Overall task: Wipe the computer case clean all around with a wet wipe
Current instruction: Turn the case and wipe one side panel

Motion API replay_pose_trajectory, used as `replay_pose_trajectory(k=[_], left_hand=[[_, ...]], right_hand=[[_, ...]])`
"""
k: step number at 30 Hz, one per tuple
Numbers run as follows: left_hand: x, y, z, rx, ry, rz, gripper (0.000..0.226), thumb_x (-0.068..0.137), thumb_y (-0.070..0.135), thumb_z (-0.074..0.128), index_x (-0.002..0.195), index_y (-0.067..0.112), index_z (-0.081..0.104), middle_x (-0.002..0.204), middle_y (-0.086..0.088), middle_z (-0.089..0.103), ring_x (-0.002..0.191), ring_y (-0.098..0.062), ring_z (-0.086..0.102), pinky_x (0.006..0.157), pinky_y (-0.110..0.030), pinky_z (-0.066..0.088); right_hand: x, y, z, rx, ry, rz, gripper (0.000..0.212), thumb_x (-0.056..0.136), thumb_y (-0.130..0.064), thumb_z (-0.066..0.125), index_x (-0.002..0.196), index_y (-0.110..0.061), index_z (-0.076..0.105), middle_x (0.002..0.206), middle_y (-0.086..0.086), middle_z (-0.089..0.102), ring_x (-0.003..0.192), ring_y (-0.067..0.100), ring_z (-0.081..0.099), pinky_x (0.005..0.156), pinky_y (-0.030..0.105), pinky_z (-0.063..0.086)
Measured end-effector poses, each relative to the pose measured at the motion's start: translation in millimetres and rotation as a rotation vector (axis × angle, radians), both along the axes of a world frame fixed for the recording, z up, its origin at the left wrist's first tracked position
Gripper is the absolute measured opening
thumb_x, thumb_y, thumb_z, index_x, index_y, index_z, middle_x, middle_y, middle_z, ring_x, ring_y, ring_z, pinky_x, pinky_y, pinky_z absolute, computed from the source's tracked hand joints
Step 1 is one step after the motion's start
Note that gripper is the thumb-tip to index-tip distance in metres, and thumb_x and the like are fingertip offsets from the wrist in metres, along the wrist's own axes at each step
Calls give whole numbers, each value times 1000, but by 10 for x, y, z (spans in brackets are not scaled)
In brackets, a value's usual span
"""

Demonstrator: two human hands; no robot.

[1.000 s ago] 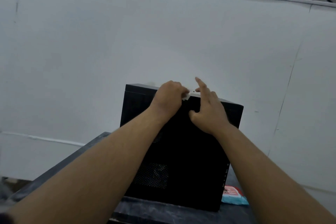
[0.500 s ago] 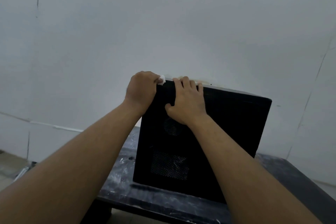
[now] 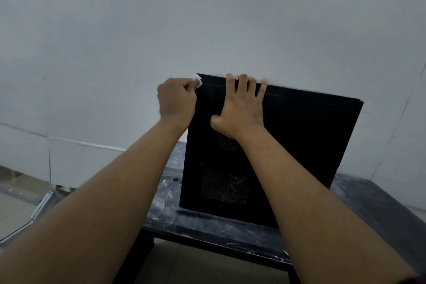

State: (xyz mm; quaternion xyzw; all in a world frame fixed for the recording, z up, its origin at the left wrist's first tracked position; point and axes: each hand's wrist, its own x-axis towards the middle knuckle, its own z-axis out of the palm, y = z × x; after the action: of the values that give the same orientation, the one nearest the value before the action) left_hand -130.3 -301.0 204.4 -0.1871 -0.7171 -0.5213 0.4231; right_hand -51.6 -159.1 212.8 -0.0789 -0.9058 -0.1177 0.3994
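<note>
Black computer case (image 3: 299,145) with fine mesh patches on its near panel, white wet wipe (image 3: 197,80) at its upper left corner, black table (image 3: 207,230) flecked with white smears, pale grey-white wall (image 3: 207,18), beige floor (image 3: 13,210) lower left.

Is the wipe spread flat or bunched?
Bunched: the white wet wipe shows only as a crumpled tuft in the curled left hand, at a top corner of the black computer case.

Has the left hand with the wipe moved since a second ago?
Yes: the left hand slid leftward along the computer case top edge to its left corner.
</note>
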Motion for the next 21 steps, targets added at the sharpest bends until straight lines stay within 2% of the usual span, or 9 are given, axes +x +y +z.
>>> replay_pose_trajectory(k=[2,5,7,9,12,14,16,21], left_hand=[[42,0,-212,18,-30,-20,34,101,30,71,73,13,79,45,10,52,49,-7,54,55,-15,33],[81,-19,-574,4,-63,-40,26,102,31,69,87,16,85,59,0,68,56,-21,63,58,-21,40],[99,-20,-811,-8,-94,-29,24,104,28,67,93,18,86,56,5,65,52,-16,59,56,-27,40],[125,-20,-1005,-17,-142,-14,24,103,26,66,93,17,86,52,11,56,48,-9,51,54,-21,35],[135,-60,-1185,-35,-207,-34,23,103,24,67,92,14,86,54,8,62,51,-10,56,54,-16,38],[143,-83,-1209,-34,-218,-63,19,102,23,70,97,15,86,72,4,76,67,-13,68,66,-22,50],[144,-91,-1139,1,-180,-67,14,99,21,74,101,15,86,93,0,80,87,-14,72,82,-22,50],[90,-77,-916,-9,-106,-37,16,98,25,77,108,16,85,99,1,82,89,-11,74,82,-12,45]], right_hand=[[0,0,-5,4,-11,-2,110,66,-59,61,158,-13,23,149,19,32,143,44,29,125,71,4],[20,10,7,10,-21,4,111,65,-60,60,158,-14,20,149,19,31,144,44,28,126,71,3],[35,6,15,14,-32,2,112,65,-61,60,159,-15,19,149,18,30,144,44,28,126,71,3],[50,0,13,12,-42,-5,113,64,-60,59,159,-15,18,149,18,30,144,44,27,126,71,2],[51,-8,11,19,-52,-22,114,64,-60,60,160,-15,17,150,18,29,144,44,27,126,71,2],[54,-7,6,28,-61,-33,116,64,-61,62,160,-15,16,150,18,29,145,44,27,126,71,3],[49,-9,10,32,-61,-36,116,64,-62,63,160,-15,16,151,19,28,145,45,27,126,71,3],[51,-11,11,30,-65,-35,118,63,-63,62,160,-14,16,152,19,28,145,45,27,126,72,3]])
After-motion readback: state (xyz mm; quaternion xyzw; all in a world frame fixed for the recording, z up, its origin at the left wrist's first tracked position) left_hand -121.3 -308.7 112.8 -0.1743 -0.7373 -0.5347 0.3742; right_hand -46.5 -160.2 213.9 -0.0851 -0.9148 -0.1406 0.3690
